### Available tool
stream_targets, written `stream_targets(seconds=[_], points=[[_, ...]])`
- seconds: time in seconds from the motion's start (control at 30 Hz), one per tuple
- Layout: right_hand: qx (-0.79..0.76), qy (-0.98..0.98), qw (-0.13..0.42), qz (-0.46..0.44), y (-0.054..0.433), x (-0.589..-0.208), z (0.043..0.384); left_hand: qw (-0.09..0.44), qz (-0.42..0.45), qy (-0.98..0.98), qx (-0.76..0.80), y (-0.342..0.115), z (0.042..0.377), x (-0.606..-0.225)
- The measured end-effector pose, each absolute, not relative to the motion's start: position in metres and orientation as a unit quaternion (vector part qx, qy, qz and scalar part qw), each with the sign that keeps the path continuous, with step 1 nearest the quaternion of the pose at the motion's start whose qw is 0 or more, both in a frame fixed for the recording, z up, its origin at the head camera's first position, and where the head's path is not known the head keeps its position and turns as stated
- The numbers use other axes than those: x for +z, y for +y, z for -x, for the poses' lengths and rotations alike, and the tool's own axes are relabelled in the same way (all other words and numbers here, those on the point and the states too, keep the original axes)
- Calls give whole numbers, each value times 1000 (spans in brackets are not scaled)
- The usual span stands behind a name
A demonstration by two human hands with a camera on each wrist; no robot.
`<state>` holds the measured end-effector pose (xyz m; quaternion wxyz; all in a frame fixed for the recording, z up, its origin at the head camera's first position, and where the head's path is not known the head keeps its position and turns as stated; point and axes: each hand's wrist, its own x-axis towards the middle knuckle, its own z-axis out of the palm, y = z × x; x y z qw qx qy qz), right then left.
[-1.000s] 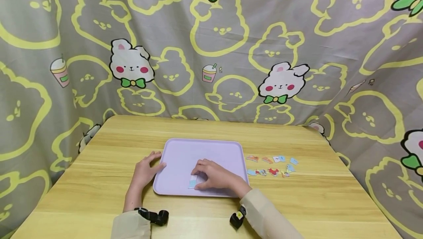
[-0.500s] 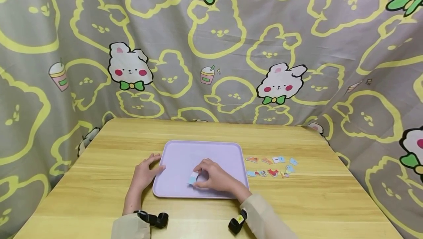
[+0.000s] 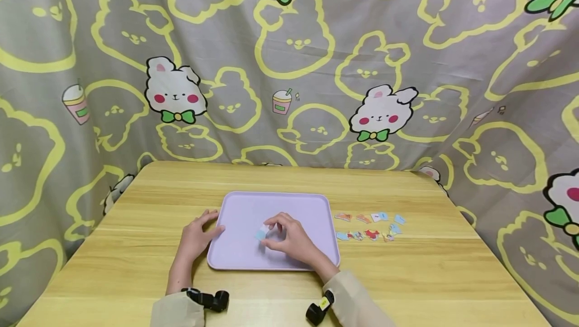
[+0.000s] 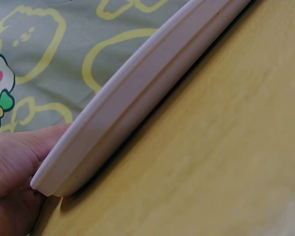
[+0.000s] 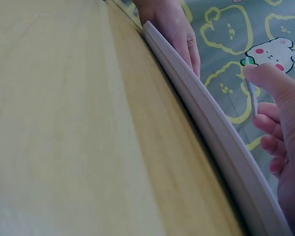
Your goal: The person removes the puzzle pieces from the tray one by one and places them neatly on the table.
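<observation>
A small flat puzzle piece (image 3: 260, 233), white and light blue, is pinched between the thumb and fingers of my right hand (image 3: 293, 240). It is held tilted over the lilac tray (image 3: 244, 207); in the right wrist view the puzzle piece (image 5: 251, 93) shows edge-on, above the tray's rim. My left hand (image 3: 195, 238) holds the tray at its left side. Its thumb (image 4: 46, 139) reaches over the rim, and the other fingers lie along the outside. The tray's near wall (image 4: 113, 108) hides part of that hand in the left wrist view.
Several puzzle pieces (image 3: 372, 234), in red, orange, blue and white, lie in two loose rows right of the tray on the wooden table (image 3: 407, 277). A patterned curtain (image 3: 307, 156) hangs behind and at both sides. Each wrist carries a black camera (image 3: 220, 301).
My right hand has lifted the puzzle piece off the tray and raised it, tilting it upward. My left hand stays at the tray's left edge. The head view has shifted slightly.
</observation>
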<state>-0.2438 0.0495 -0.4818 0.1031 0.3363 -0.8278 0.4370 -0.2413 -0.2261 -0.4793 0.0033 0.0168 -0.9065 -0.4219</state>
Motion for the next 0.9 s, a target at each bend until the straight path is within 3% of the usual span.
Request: stream_targets(seconds=[0.9], points=[[485,-814,132,-290,64,-482,244,1,-15,-907,-420,-225,241,-478]])
